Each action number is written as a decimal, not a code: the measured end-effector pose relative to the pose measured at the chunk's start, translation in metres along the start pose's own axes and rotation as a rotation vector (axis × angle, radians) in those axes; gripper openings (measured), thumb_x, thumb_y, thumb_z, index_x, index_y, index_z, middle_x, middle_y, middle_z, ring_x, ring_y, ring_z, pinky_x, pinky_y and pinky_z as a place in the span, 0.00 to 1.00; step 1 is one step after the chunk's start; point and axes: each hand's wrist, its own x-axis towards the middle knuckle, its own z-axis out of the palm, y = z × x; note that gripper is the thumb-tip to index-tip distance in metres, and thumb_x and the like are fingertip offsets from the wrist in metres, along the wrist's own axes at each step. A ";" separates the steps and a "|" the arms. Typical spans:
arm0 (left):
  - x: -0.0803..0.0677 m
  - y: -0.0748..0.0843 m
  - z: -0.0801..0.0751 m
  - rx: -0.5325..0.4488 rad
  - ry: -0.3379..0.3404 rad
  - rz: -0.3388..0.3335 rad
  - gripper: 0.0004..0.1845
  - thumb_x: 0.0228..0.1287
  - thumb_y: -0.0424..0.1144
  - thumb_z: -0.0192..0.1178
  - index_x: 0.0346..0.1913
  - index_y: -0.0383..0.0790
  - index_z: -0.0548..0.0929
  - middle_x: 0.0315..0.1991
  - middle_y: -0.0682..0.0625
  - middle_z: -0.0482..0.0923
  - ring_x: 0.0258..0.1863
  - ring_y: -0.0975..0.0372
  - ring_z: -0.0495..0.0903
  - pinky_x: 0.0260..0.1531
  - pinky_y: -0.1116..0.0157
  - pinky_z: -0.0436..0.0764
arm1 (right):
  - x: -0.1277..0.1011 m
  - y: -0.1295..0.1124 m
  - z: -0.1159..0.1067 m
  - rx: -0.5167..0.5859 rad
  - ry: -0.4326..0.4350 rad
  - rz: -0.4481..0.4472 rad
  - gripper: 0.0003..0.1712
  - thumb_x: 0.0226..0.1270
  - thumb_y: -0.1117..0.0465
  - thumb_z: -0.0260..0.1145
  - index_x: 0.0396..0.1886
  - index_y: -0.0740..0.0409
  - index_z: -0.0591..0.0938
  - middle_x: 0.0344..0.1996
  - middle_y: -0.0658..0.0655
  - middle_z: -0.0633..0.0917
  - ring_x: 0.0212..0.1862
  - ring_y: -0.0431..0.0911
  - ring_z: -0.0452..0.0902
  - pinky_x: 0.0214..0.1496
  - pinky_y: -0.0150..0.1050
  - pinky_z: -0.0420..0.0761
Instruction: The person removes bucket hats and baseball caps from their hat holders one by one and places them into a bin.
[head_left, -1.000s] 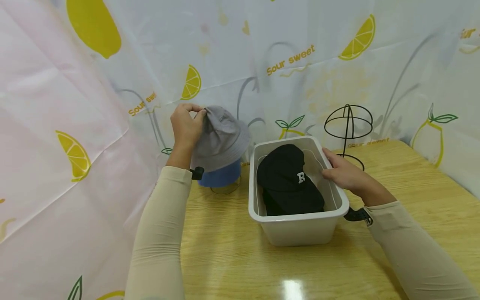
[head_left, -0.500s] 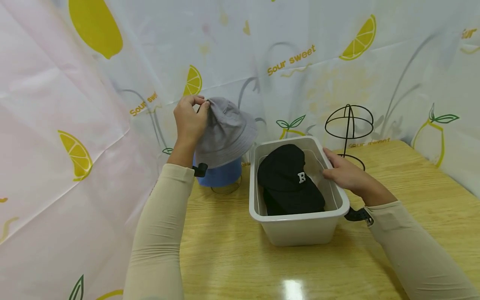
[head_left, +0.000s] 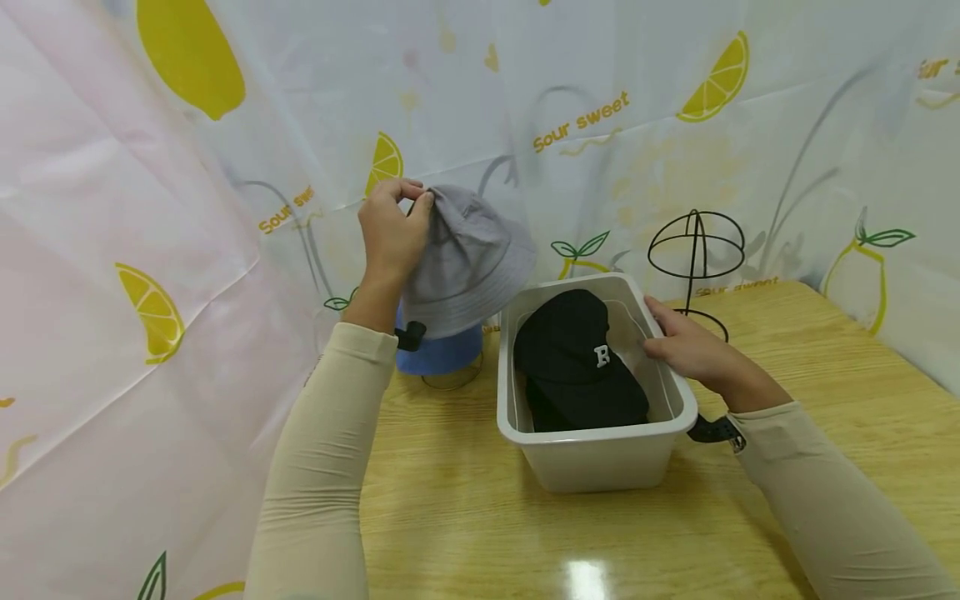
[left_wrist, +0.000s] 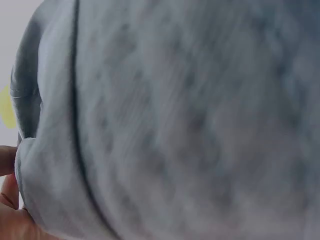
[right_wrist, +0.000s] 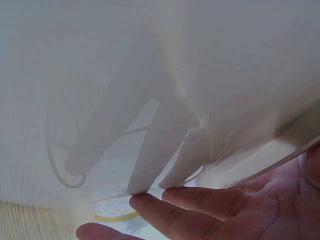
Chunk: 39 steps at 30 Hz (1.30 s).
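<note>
My left hand (head_left: pixel 392 233) pinches the crown of a grey bucket hat (head_left: pixel 468 258) and holds it in the air above a blue hat (head_left: pixel 438 352) that sits on a stand. The grey fabric (left_wrist: pixel 190 120) fills the left wrist view, with my fingertips (left_wrist: pixel 10 200) at its edge. My right hand (head_left: pixel 686 346) rests on the right rim of a white plastic tub (head_left: pixel 600 458). A black cap with a white letter R (head_left: pixel 577 358) lies inside the tub. In the right wrist view my fingers (right_wrist: pixel 200 210) lie straight against the tub wall (right_wrist: pixel 175 75).
An empty black wire hat stand (head_left: pixel 697 250) stands behind the tub at the back right. A lemon-print curtain (head_left: pixel 187 167) closes off the left and back. The wooden table (head_left: pixel 825 375) stretches to the right and toward me.
My left hand has lifted the grey bucket hat up and to the right, off the blue hat. The right hand stays on the tub.
</note>
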 end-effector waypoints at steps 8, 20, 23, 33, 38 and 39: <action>-0.009 0.014 0.011 -0.109 -0.049 -0.077 0.09 0.70 0.38 0.66 0.41 0.33 0.86 0.52 0.47 0.87 0.63 0.57 0.81 0.66 0.65 0.74 | 0.000 0.000 0.000 0.002 -0.002 0.007 0.48 0.76 0.67 0.49 0.85 0.58 0.33 0.83 0.71 0.43 0.79 0.73 0.46 0.66 0.76 0.65; -0.031 0.042 0.034 -0.368 -0.084 -0.205 0.06 0.70 0.36 0.66 0.38 0.36 0.84 0.48 0.46 0.85 0.45 0.60 0.83 0.46 0.65 0.81 | 0.002 0.003 -0.001 0.005 -0.004 0.034 0.50 0.75 0.67 0.50 0.83 0.60 0.30 0.82 0.72 0.37 0.80 0.74 0.41 0.69 0.77 0.59; -0.036 0.048 0.039 -0.439 -0.078 -0.234 0.05 0.70 0.35 0.66 0.37 0.37 0.83 0.45 0.48 0.84 0.38 0.63 0.82 0.41 0.67 0.80 | 0.003 0.003 -0.002 0.003 -0.008 0.042 0.50 0.76 0.67 0.50 0.83 0.60 0.30 0.82 0.72 0.36 0.80 0.74 0.39 0.71 0.77 0.56; -0.065 0.058 0.058 -0.552 -0.134 -0.307 0.07 0.73 0.36 0.63 0.44 0.33 0.82 0.41 0.47 0.81 0.36 0.65 0.80 0.38 0.68 0.79 | 0.002 0.000 -0.001 -0.003 -0.005 0.056 0.49 0.76 0.66 0.50 0.84 0.60 0.30 0.83 0.70 0.37 0.81 0.71 0.38 0.75 0.73 0.52; -0.073 0.055 0.064 -0.544 -0.153 -0.298 0.07 0.73 0.36 0.63 0.43 0.33 0.82 0.47 0.45 0.81 0.39 0.64 0.81 0.41 0.67 0.79 | 0.002 0.001 -0.001 -0.004 -0.003 0.055 0.50 0.76 0.66 0.50 0.84 0.59 0.30 0.83 0.70 0.37 0.82 0.71 0.38 0.76 0.73 0.51; -0.074 0.054 0.065 -0.542 -0.154 -0.296 0.07 0.73 0.35 0.63 0.43 0.33 0.81 0.47 0.44 0.81 0.39 0.64 0.81 0.41 0.66 0.80 | 0.002 0.001 -0.001 -0.005 -0.003 0.055 0.50 0.76 0.66 0.50 0.84 0.59 0.30 0.83 0.69 0.37 0.82 0.71 0.38 0.76 0.73 0.51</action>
